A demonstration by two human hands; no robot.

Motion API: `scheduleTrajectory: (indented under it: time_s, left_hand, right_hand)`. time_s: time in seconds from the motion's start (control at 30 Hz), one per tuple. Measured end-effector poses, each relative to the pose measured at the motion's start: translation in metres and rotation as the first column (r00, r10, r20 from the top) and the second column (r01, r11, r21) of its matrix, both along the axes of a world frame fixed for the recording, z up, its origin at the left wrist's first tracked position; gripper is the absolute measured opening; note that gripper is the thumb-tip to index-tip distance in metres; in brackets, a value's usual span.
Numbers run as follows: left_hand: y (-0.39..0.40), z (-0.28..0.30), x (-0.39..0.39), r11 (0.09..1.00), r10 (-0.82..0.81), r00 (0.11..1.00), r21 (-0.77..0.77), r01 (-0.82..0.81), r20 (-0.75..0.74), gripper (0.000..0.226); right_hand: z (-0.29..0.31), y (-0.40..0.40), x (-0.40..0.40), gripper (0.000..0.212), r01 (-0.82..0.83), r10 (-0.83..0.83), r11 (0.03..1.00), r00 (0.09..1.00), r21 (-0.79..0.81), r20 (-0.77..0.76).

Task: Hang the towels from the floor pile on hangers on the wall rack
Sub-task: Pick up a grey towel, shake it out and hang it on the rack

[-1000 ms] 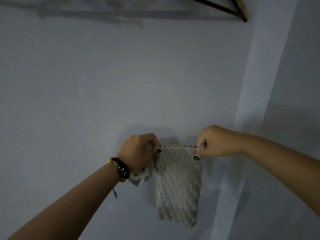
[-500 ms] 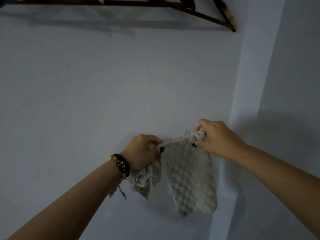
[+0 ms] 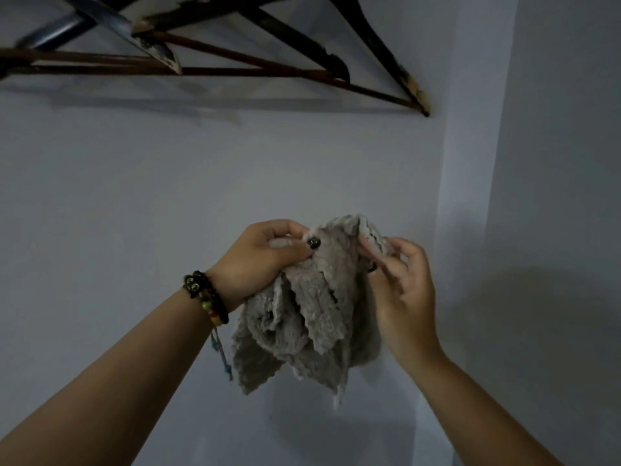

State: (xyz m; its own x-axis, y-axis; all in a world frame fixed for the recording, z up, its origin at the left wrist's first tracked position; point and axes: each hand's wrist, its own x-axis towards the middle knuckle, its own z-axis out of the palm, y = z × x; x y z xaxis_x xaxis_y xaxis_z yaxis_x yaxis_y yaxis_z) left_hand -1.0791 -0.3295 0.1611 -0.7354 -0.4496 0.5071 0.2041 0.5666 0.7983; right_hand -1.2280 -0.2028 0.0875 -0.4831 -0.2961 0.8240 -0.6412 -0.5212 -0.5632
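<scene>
Two hands of mine are up in front of me, forearms rising from the lower corners and meeting at one grey towel (image 3: 312, 317). My left hand (image 3: 258, 260) is turned knuckles-out, fingers curled over the towel's top edge and thumb pressed flat against the cloth, so it has a firm pinch on the upper left part. Around that wrist sits a beaded bracelet (image 3: 206, 297), with a thin cord dangling below it. My right hand (image 3: 400, 290) stands more upright, palm toward the towel; its thumb and first fingers nip the upper right fold while the other fingers are loosely bent and spread. Both hands are close together, with the bunched top of the towel between them.

Below my hands the towel hangs in several crumpled folds, its ragged lower edges free in the air and touching nothing I can make out. Behind it is a plain pale wall (image 3: 134, 196), and to the right of my right hand a corner where the wall steps back. Open room lies all around and above my hands.

Well above them, dark wooden hangers (image 3: 302, 38) overlap near the top edge; I cannot count them surely, though at least three ends show.
</scene>
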Motion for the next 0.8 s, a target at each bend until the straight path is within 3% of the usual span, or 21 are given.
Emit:
scheduleTrajectory:
  time_s: [0.07, 0.17, 0.27, 0.37, 0.43, 0.57, 0.67, 0.8]
  left_hand:
    - [0.008, 0.017, 0.001, 1.0, -0.012, 0.996, 0.002, 0.012, -0.092, 0.006]
    - [0.021, 0.041, 0.004, 0.998, -0.055, 0.975, -0.045, 0.046, -0.214, 0.009]
    - [0.03, 0.059, 0.005, 0.992, -0.082, 0.958, -0.118, 0.051, -0.275, 0.023]
    - [0.027, 0.08, 0.0, 0.964, 0.025, 0.956, -0.248, -0.101, -0.293, 0.023]
    - [0.018, 0.098, -0.005, 0.873, 0.16, 0.941, -0.401, -0.276, -0.298, 0.023]
    - [-0.004, 0.137, -0.021, 0.57, 0.362, 0.847, -0.627, -0.532, -0.39, 0.036]
    - [-0.017, 0.161, -0.034, 0.362, 0.452, 0.789, -0.722, -0.589, -0.417, 0.043]
    - [-0.029, 0.182, -0.042, 0.18, 0.602, 0.707, -0.8, -0.572, -0.371, 0.045]
  right_hand:
    - [0.003, -0.002, -0.003, 0.052, 0.097, -0.097, 0.995, 0.956, -0.012, -0.277]
    - [0.013, -0.011, -0.023, 0.059, 0.195, -0.271, 0.962, 0.783, -0.194, -0.56]
    - [0.032, -0.016, -0.048, 0.068, 0.25, -0.382, 0.924, 0.672, -0.291, -0.635]
    - [0.06, -0.017, -0.057, 0.069, 0.283, -0.429, 0.902, 0.662, -0.326, -0.614]
    - [0.08, -0.019, -0.061, 0.071, 0.28, -0.428, 0.902, 0.68, -0.329, -0.595]
    - [0.112, -0.025, -0.074, 0.076, 0.274, -0.416, 0.907, 0.698, -0.319, -0.583]
    - [0.132, -0.03, -0.081, 0.095, 0.249, -0.406, 0.907, 0.733, -0.339, -0.545]
    - [0.158, -0.036, -0.083, 0.091, 0.267, -0.422, 0.89, 0.788, -0.369, -0.449]
